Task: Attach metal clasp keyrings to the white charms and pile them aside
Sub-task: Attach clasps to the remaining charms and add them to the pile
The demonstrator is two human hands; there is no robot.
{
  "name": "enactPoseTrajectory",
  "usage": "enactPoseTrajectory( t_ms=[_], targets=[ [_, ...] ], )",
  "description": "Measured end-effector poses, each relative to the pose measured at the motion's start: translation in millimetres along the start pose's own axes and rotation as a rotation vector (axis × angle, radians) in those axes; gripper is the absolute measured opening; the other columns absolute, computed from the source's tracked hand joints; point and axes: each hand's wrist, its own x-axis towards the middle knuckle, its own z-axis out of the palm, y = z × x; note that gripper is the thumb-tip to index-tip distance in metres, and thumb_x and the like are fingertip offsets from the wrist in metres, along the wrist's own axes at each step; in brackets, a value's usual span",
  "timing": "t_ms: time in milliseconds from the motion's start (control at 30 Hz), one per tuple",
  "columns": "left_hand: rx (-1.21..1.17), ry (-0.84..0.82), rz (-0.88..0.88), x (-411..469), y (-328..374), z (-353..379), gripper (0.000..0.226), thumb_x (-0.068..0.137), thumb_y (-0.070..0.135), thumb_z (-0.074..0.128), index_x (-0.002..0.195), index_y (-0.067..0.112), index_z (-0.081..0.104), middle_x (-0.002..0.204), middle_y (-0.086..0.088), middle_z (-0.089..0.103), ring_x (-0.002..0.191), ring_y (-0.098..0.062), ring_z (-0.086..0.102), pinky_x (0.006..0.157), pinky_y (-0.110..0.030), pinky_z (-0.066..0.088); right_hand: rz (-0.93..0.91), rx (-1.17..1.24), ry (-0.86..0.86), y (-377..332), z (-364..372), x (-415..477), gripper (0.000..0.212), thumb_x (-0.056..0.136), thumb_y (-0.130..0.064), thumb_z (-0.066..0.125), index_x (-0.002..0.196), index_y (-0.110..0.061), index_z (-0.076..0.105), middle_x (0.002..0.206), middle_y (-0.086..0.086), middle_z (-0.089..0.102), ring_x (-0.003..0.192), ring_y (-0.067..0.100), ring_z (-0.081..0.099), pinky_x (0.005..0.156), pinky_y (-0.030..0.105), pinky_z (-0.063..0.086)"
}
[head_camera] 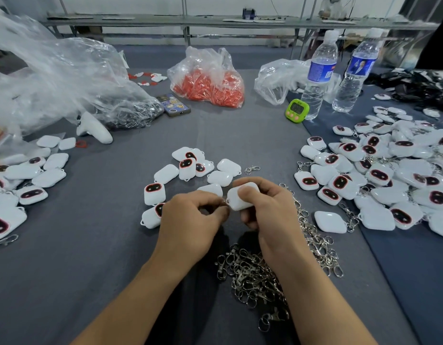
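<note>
My right hand [267, 207] grips a white charm [241, 196], blank side up, above the table's middle. My left hand [190, 215] has its fingertips pinched at the charm's left corner; a small glint of metal shows there, though the clasp itself is mostly hidden. Loose white charms [190, 168] lie just beyond my hands, some showing a dark face with a red rim. A heap of metal clasp keyrings [255, 272] lies under and beside my right forearm. A large pile of charms with clasps [389, 175] spreads at the right.
Another group of charms [24, 180] lies at the left. At the back stand a bag of orange parts [210, 83], clear plastic bags [53, 78], a phone [173, 105], a green timer [297, 110] and two water bottles [317, 75].
</note>
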Motion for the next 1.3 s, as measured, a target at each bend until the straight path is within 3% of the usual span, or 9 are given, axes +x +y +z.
enactPoseTrajectory(
  t_ms=[167,467,567,733,933,1033,1133,1200,1300],
  targets=[
    [-0.273,-0.022,-0.158,4,0,-4,0.026,0.075,0.010,0.086,0.079,0.036,0.081,0.078,0.011,0.078,0.078,-0.012,0.075,0.078,-0.032,0.060,0.013,0.009,0.013,-3,-6,1,0.025,0.092,0.002,0.058,0.083,-0.013,0.076,0.066,0.007,0.067,0.043,0.011,0.046,0.039,0.018,0.033],
    [-0.401,-0.033,-0.121,4,1,-2,0.029,0.083,0.002,0.077,0.081,0.031,0.083,0.078,0.001,0.078,0.070,-0.016,0.073,0.071,-0.020,0.057,0.066,0.101,0.016,-4,-8,3,0.019,0.093,0.000,0.057,0.092,-0.005,0.075,0.066,0.008,0.067,0.044,0.015,0.048,0.038,0.021,0.031],
    [-0.359,-0.041,-0.099,5,0,-1,0.042,0.085,0.002,0.075,0.080,0.043,0.080,0.080,0.006,0.079,0.070,-0.011,0.072,0.071,-0.020,0.056,0.110,0.190,0.020,-4,-8,4,0.017,0.094,-0.001,0.058,0.096,-0.007,0.074,0.070,0.008,0.068,0.045,0.015,0.050,0.039,0.021,0.033],
    [-0.232,-0.087,-0.047,1,-1,-4,0.033,0.083,0.015,0.080,0.085,0.048,0.078,0.089,0.021,0.077,0.087,0.003,0.072,0.076,-0.013,0.054,0.076,0.207,0.009,-2,-10,4,0.018,0.090,0.006,0.064,0.103,-0.006,0.066,0.075,0.009,0.071,0.052,0.015,0.057,0.044,0.020,0.041],
    [-0.314,-0.121,-0.061,0,6,-6,0.029,0.087,0.028,0.078,0.082,0.057,0.076,0.085,0.019,0.077,0.084,0.004,0.072,0.071,-0.006,0.049,0.020,0.072,-0.156,2,-12,0,0.036,0.084,0.022,0.056,0.090,-0.009,0.075,0.084,0.012,0.073,0.072,0.016,0.065,0.061,0.021,0.051],
    [-0.208,0.071,0.011,-2,4,-8,0.016,0.083,0.027,0.083,0.090,0.041,0.081,0.083,0.022,0.076,0.078,0.005,0.070,0.069,-0.009,0.050,0.047,0.108,-0.168,2,-9,1,0.032,0.088,0.016,0.058,0.102,-0.008,0.074,0.090,0.010,0.075,0.075,0.018,0.068,0.062,0.022,0.053],
    [0.151,0.266,0.257,-4,-2,-12,0.017,0.081,0.021,0.085,0.097,0.025,0.082,0.089,0.016,0.078,0.082,0.001,0.068,0.079,-0.022,0.051,0.151,0.218,-0.215,3,-5,0,0.021,0.096,0.002,0.060,0.113,-0.006,0.070,0.095,0.013,0.077,0.078,0.022,0.073,0.067,0.028,0.060],
    [0.257,0.302,0.413,-6,-4,-11,0.018,0.080,0.017,0.081,0.097,0.020,0.081,0.095,0.013,0.077,0.089,-0.003,0.064,0.086,-0.029,0.048,0.166,0.201,-0.218,4,-3,-2,0.017,0.098,-0.004,0.061,0.112,-0.005,0.070,0.094,0.013,0.077,0.077,0.021,0.073,0.070,0.030,0.062],
    [0.134,0.224,0.341,-7,-2,-8,0.026,0.077,0.009,0.083,0.099,0.023,0.081,0.096,0.023,0.070,0.093,0.001,0.065,0.088,-0.020,0.049,0.141,0.146,-0.116,5,-4,0,0.024,0.093,0.010,0.060,0.110,-0.003,0.072,0.098,0.015,0.076,0.078,0.020,0.073,0.071,0.032,0.061]
  ],
)
